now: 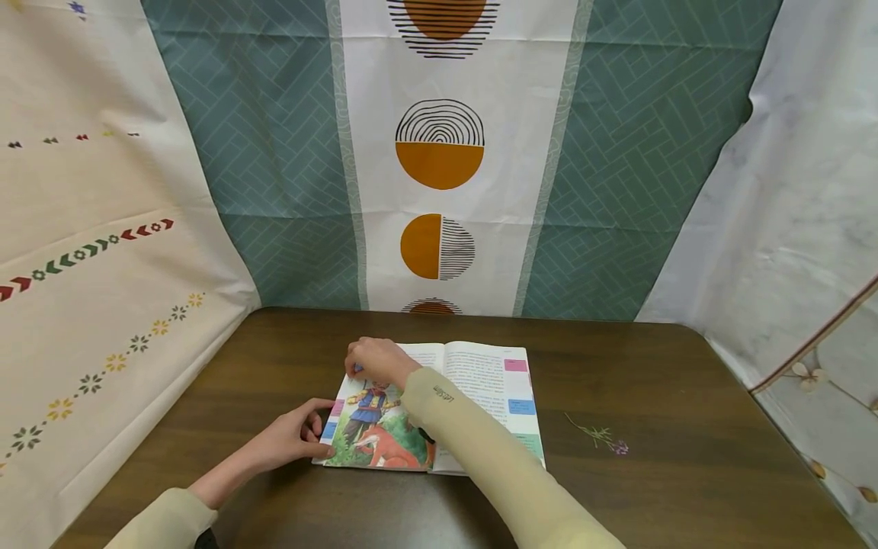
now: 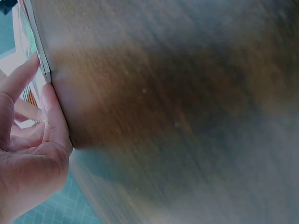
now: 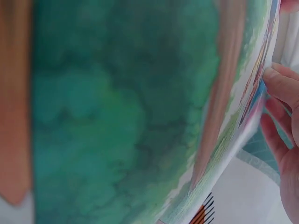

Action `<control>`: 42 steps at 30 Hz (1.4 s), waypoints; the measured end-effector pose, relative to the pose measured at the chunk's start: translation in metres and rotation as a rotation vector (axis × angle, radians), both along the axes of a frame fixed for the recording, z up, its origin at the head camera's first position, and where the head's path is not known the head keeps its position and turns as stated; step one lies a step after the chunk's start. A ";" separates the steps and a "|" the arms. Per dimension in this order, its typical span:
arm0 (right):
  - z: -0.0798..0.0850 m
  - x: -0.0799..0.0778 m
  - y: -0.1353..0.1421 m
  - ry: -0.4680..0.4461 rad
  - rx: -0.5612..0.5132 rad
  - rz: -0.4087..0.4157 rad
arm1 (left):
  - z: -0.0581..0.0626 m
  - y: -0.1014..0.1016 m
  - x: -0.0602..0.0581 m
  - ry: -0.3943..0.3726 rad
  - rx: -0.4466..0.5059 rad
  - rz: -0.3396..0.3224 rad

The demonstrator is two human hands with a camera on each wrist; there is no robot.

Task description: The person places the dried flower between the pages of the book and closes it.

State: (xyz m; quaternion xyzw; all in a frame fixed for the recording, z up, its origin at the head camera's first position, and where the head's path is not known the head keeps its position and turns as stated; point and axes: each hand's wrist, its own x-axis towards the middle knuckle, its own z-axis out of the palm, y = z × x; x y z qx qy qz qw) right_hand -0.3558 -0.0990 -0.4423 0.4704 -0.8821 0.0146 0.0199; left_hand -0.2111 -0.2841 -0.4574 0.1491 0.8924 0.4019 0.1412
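Note:
An illustrated book (image 1: 480, 381) lies open on the wooden table, its left page showing a figure in blue and a fox-like animal. At the lower left corner of the book, my left hand (image 1: 295, 440) holds the edge between thumb and fingers; in the left wrist view the thumb (image 2: 23, 77) touches the book's edge. My right hand (image 1: 380, 361) reaches across to the upper left corner of the left page. There its thumb (image 3: 280, 84) presses the page's edge, with fingers behind it, in the right wrist view. The right forearm hides part of both pages.
A small sprig with purple flowers (image 1: 604, 437) lies on the table (image 1: 652, 366) to the right of the book. Patterned cloths hang behind the table (image 1: 439, 175) and at the left (image 1: 103, 229) and right (image 1: 796, 191).

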 end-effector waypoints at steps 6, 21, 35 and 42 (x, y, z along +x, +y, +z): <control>0.003 -0.001 0.004 -0.134 -0.030 -0.021 | 0.000 0.001 -0.001 0.004 0.002 -0.003; 0.017 0.002 0.017 -0.145 0.029 0.001 | 0.001 0.000 0.001 -0.001 0.003 0.005; 0.061 0.011 0.076 -0.142 -0.052 0.012 | -0.001 0.002 -0.001 -0.011 0.013 -0.006; 0.086 0.019 0.118 -0.116 -0.120 0.010 | -0.002 0.002 -0.002 -0.010 0.014 -0.005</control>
